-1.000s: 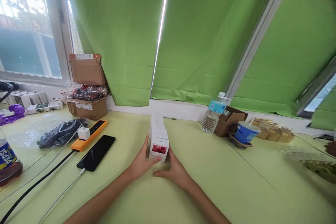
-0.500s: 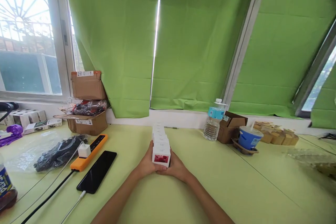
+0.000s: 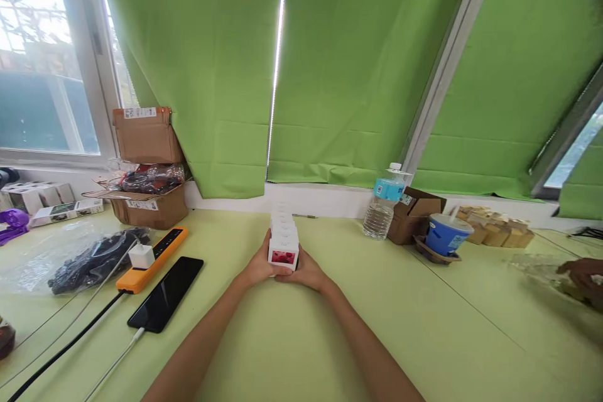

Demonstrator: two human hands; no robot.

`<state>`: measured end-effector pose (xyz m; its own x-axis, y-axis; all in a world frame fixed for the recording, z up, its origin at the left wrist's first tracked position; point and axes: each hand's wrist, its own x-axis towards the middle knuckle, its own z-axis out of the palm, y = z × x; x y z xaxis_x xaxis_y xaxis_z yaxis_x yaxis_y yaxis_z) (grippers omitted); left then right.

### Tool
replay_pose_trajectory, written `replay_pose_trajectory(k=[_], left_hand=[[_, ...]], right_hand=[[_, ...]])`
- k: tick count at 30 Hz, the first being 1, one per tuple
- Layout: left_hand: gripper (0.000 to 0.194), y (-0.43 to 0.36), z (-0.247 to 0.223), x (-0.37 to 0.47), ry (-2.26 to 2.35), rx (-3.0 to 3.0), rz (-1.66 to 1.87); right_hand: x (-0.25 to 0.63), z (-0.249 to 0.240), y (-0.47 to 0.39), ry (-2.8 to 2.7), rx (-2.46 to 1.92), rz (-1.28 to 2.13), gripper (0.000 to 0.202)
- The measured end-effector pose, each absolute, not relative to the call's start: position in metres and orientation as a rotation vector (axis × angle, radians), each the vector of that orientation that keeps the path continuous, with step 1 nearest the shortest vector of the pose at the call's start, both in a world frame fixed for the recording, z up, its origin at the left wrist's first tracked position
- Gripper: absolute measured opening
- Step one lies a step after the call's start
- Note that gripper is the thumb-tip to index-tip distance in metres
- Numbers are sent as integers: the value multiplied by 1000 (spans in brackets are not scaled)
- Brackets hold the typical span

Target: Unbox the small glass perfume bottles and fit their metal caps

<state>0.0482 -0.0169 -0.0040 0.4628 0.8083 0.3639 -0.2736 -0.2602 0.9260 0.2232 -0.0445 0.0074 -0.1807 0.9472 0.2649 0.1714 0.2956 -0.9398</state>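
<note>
Around the near end of a white box row (image 3: pixel 283 235), the left hand (image 3: pixel 257 269) and right hand (image 3: pixel 308 270) grasp its sides, seemingly steadying it; the next move likely calls for even pressure. Farther back on the table (image 3: pixel 282 339), whether its boxes touch is unclear.

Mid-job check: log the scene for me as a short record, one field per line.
Centre: row of white boxes
Near end: shows a red picture
Left grip: on the row's left side
Right grip: on its right side
Left of row: black phone, orange power strip
Right of row: water bottle, blue cup
Far right: another person's hand, partly out of frame
</note>
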Motion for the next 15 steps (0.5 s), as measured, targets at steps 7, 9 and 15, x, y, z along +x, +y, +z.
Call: replay_pose_trajectory(k=[7,9,15], left_hand=[[135,16,-5,58,473,1480,1118],[134,25,-8,60,475,1485,1127],[136,49,-17,67,492,1446,1158]], right_hand=[[235,4,-11,-1670,-1061,1045,98],[237,2,-2,-1675,-1074,1045,96],[240,-4,21,-1672,-1091,1055,92]])
